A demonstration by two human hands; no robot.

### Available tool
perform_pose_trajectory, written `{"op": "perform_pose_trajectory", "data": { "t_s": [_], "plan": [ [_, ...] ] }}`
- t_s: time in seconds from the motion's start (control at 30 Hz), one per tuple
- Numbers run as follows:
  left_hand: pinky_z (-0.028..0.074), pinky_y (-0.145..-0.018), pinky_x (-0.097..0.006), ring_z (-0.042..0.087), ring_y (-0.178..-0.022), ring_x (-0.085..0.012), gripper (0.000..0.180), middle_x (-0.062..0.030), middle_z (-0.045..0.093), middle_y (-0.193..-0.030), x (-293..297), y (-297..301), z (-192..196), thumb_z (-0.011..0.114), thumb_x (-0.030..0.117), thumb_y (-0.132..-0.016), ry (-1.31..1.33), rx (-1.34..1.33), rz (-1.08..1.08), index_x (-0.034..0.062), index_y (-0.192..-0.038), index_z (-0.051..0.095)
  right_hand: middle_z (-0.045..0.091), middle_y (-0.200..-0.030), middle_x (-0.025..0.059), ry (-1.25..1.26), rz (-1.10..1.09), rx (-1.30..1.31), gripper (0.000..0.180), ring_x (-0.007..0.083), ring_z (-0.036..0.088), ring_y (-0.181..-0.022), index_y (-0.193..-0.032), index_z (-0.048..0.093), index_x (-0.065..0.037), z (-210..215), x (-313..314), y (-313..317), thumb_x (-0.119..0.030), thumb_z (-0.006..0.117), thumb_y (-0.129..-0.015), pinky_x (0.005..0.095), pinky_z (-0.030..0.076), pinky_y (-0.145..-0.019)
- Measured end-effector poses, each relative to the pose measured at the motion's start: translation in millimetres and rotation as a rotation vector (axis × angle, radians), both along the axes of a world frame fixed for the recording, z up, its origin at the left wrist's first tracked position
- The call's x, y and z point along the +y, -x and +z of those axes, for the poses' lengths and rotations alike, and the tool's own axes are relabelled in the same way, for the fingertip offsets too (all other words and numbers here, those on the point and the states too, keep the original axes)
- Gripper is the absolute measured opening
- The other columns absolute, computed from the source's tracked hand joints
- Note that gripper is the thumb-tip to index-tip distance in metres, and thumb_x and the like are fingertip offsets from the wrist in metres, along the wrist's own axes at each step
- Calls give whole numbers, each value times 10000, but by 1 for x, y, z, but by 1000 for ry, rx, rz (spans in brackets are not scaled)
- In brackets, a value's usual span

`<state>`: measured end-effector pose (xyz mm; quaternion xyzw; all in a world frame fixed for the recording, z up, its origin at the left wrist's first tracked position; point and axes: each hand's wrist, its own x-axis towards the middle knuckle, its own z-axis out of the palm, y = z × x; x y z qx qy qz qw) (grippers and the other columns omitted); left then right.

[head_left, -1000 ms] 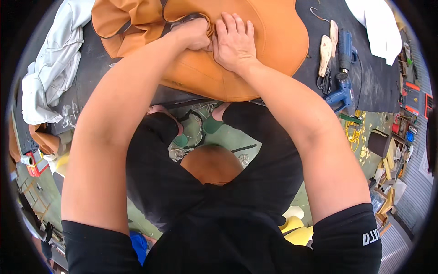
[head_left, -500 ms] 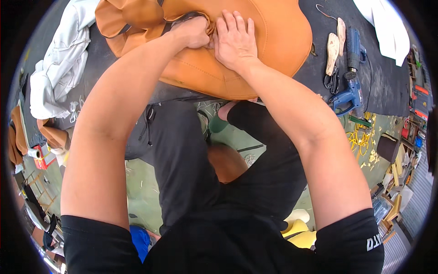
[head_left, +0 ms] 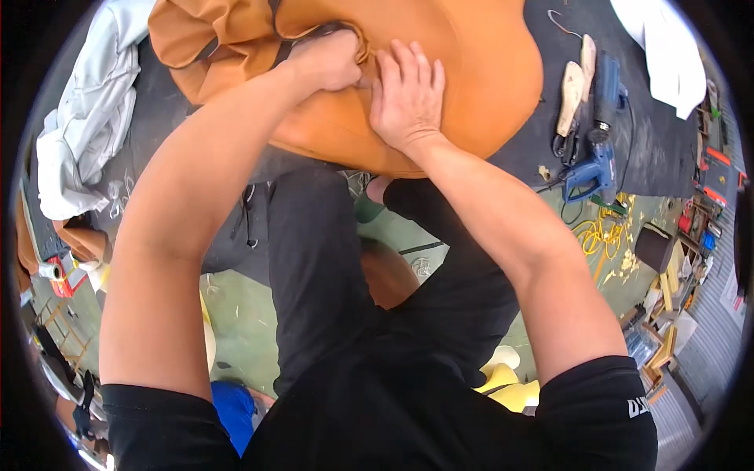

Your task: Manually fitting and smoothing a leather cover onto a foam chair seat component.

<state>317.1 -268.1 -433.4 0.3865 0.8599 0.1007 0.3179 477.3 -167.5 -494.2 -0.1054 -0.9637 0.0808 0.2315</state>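
A tan leather-like seat cover (head_left: 487, 71), stretched over a rounded padded form, lies on the dark worktable before me. My left hand (head_left: 334, 63) is closed in a fist on the bunched edge of the cover, beside a dark opening. Its fingertips are partly hidden. My right hand (head_left: 410, 94) lies flat on the smooth tan surface just to the right, fingers spread, pressing on it. Loose folds of the same material (head_left: 208, 39) gather to the left of my left hand.
On the table's right lie a blue heat gun (head_left: 593, 173), a dark cylindrical tool (head_left: 607, 86) and wooden-handled tools (head_left: 569, 98). Pale grey cloth (head_left: 82, 133) is heaped at left, white cloth (head_left: 667, 63) at far right. A yellow cord (head_left: 601, 239) lies on the floor.
My right hand has shifted slightly down, still flat on the cover. My left hand keeps its grip. The view has tilted a little, and the left folds sit further left.
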Motion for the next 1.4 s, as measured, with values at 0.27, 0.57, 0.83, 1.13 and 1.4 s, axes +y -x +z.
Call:
{"op": "perform_pose_trajectory", "data": {
  "t_s": [0.27, 0.57, 0.83, 1.13, 1.4],
  "plan": [
    [500, -1084, -466, 628, -1295, -379, 639, -246, 684, -1335, -3, 1, -1, 857, 314, -776, -97, 38, -28, 25, -1316, 675, 550, -1474, 142, 54, 13, 23, 474, 388, 451, -1417, -1386, 593, -73, -7, -3, -5, -224, 643, -939, 618, 293, -1170],
    [555, -977, -442, 689, -1206, -364, 611, -244, 721, -1262, 2, 10, -13, 882, 378, -751, -80, 24, -45, -20, -1183, 714, 529, -1472, 127, 45, -2, -9, 489, 377, 431, -1415, -1404, 572, -77, 0, -7, -7, -217, 640, -941, 616, 279, -1174],
    [563, -959, -449, 711, -1159, -367, 585, -249, 731, -1233, 9, 4, -6, 901, 357, -752, 81, 15, -33, -29, -1149, 710, 526, -1487, 139, 68, -6, -47, 520, 382, 419, -1447, -1416, 552, -67, -5, -11, -15, -189, 634, -917, 634, 278, -1184],
    [588, -896, -500, 733, -1101, -387, 483, -233, 753, -1160, 14, 12, 7, 854, 313, -785, -6, 136, -86, 1, -1137, 742, 540, -1489, 123, 35, 11, -8, 573, 400, 442, -1418, -1440, 558, -99, 8, -5, -7, -158, 606, -871, 656, 288, -1182],
    [532, -1030, -471, 686, -1198, -402, 679, -280, 722, -1222, 12, -6, 11, 945, 401, -703, 52, 155, -59, -80, -1131, 732, 550, -1496, 162, 62, 68, -132, 591, 385, 431, -1472, -1445, 564, -69, 0, -17, -39, -116, 588, -857, 635, 293, -1212]
  ]
}}
